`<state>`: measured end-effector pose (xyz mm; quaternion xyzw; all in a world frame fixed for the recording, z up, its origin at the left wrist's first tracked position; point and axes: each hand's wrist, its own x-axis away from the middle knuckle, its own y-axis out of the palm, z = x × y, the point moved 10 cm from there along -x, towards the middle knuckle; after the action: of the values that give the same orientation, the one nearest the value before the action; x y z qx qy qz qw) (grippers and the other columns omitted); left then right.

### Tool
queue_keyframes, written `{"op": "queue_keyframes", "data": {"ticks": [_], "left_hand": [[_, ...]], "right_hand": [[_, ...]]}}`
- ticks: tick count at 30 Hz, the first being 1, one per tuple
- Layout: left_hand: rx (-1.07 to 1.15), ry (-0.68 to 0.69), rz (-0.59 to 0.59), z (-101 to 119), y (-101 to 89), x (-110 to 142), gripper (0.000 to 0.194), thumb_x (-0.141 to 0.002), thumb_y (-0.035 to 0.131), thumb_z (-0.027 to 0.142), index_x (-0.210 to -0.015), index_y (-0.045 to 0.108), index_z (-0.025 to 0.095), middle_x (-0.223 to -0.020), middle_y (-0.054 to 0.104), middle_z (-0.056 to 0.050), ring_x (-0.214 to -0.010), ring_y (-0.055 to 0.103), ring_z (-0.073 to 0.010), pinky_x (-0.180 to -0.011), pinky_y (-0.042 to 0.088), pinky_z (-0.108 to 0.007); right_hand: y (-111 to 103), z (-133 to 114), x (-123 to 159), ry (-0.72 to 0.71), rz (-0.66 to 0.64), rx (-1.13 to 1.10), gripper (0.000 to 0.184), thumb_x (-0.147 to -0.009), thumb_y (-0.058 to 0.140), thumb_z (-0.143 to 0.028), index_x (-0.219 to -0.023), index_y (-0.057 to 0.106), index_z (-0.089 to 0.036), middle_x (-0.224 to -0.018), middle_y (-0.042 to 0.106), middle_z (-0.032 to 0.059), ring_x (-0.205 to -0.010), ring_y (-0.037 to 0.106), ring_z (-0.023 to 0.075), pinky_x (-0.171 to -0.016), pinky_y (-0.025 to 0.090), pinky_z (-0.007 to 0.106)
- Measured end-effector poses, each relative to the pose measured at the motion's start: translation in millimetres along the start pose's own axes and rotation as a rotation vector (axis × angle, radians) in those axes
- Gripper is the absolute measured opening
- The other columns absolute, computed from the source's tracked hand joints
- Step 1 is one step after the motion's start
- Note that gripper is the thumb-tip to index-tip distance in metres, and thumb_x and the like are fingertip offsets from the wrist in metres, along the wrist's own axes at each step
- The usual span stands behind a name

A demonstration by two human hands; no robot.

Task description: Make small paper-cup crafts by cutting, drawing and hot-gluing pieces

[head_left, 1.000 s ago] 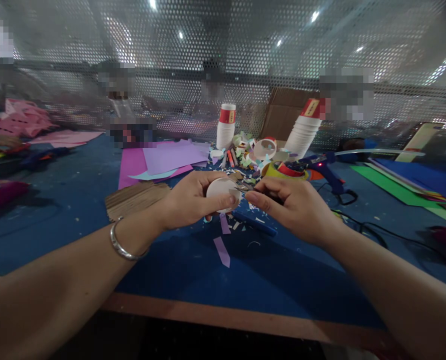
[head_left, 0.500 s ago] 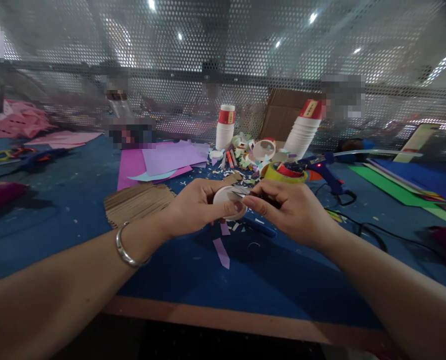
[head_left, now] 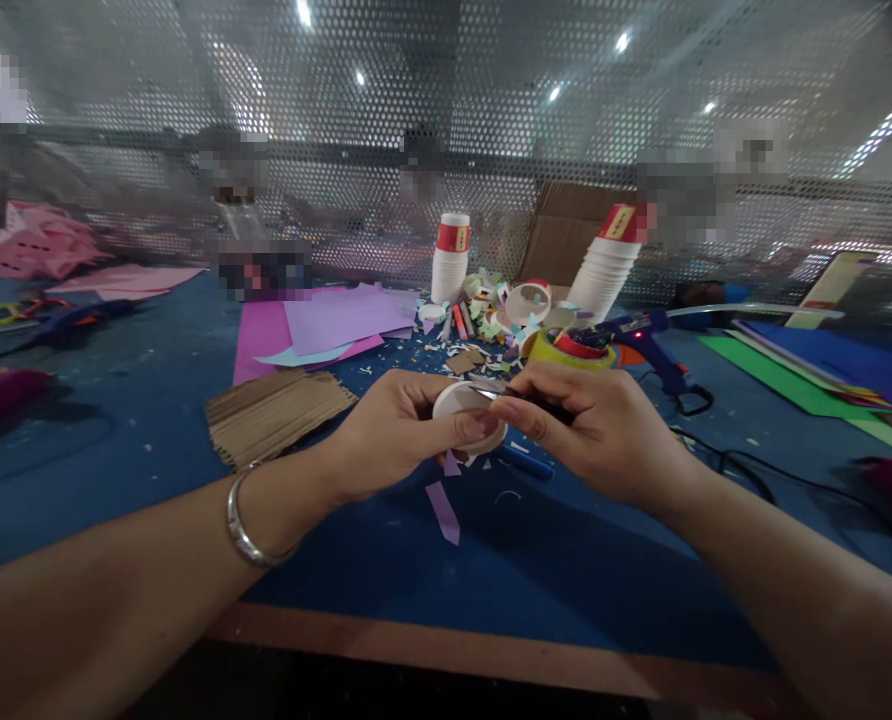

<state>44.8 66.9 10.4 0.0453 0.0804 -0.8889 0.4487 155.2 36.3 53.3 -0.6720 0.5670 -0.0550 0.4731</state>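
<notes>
In my left hand point(head_left: 408, 430) is a shallow white paper cup bottom point(head_left: 457, 400), tilted, with the thumb across its face and the fingers behind. My right hand point(head_left: 588, 425) is closed around a dark-handled pointed blade point(head_left: 495, 392), whose metal tip lies over the cup bottom's upper right rim. Most of the handle is hidden in my fingers, so I cannot tell whether it is a knife or scissors. Below my hands lie a purple paper strip point(head_left: 444, 513), a thin curled white sliver point(head_left: 507, 496) and a blue stick-like tool point(head_left: 525, 460).
Corrugated cardboard point(head_left: 277, 415) and purple paper point(head_left: 348, 325) lie to the left. Stacked paper cups point(head_left: 450, 275) and a leaning stack point(head_left: 603, 275) stand behind paper scraps point(head_left: 483, 295). Right of the yellow tape roll point(head_left: 547, 350) are a glue gun point(head_left: 660, 355), its cord and coloured sheets point(head_left: 776, 375).
Both hands have shifted slightly right and down with the cup bottom and blade. The blade tip stays at the rim. The things on the table have not moved.
</notes>
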Motion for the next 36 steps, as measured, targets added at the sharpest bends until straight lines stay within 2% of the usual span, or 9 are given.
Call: {"op": "queue_keyframes", "data": {"ticks": [6,11,19,24,29,36], "left_hand": [[0.038,-0.021,0.004,0,1.8,0,0.016,-0.081,0.075,0.028,-0.074,0.074,0.014,-0.063,0.064,0.001,-0.057,0.052,-0.0067,-0.049,0.044,-0.015],[0.049,-0.008,-0.033,1,3.5,-1,0.017,-0.081,0.074,0.027,-0.071,0.072,0.014,-0.063,0.063,0.001,-0.057,0.053,-0.0062,-0.052,0.045,-0.016],[0.124,-0.102,-0.042,-17,7.7,-3,0.024,-0.08,0.076,0.037,-0.079,0.07,0.014,-0.07,0.066,0.0,-0.06,0.056,-0.0074,-0.057,0.048,-0.02],[0.162,-0.157,-0.006,-25,7.6,-4,0.027,-0.077,0.079,0.037,-0.082,0.065,0.015,-0.072,0.067,0.0,-0.06,0.056,-0.0078,-0.055,0.047,-0.019],[0.231,-0.196,0.071,-29,0.2,-4,0.026,-0.079,0.076,0.039,-0.083,0.066,0.015,-0.072,0.067,-0.001,-0.059,0.056,-0.0082,-0.052,0.046,-0.019],[0.261,-0.198,0.149,-27,-7.7,-4,0.021,-0.077,0.077,0.031,-0.079,0.065,0.014,-0.068,0.064,0.001,-0.056,0.055,-0.0063,-0.048,0.042,-0.018]], "right_hand": [[-2,-3,0,-0.012,0.006,-0.021,0.039,-0.097,0.055,-0.044,-0.071,0.059,-0.016,-0.058,0.042,-0.0052,-0.052,0.035,0.0067,-0.047,0.029,0.023],[0,2,0,0.029,-0.02,-0.06,0.04,-0.096,0.055,-0.048,-0.072,0.06,-0.017,-0.06,0.045,-0.0041,-0.055,0.037,0.008,-0.049,0.03,0.024],[9,18,-2,0.143,-0.124,-0.072,0.043,-0.096,0.052,-0.054,-0.074,0.06,-0.018,-0.066,0.052,-0.0017,-0.061,0.044,0.0111,-0.055,0.032,0.027],[12,25,-5,0.184,-0.162,-0.062,0.044,-0.095,0.051,-0.056,-0.072,0.054,-0.019,-0.061,0.045,-0.0039,-0.057,0.038,0.0102,-0.052,0.029,0.026],[15,35,-5,0.243,-0.208,-0.07,0.047,-0.096,0.046,-0.06,-0.079,0.059,-0.018,-0.07,0.053,-0.0007,-0.064,0.045,0.0125,-0.057,0.032,0.027],[17,34,-5,0.223,-0.237,-0.067,0.046,-0.098,0.044,-0.058,-0.08,0.057,-0.019,-0.07,0.049,-0.0016,-0.065,0.043,0.0125,-0.058,0.032,0.027]]}}
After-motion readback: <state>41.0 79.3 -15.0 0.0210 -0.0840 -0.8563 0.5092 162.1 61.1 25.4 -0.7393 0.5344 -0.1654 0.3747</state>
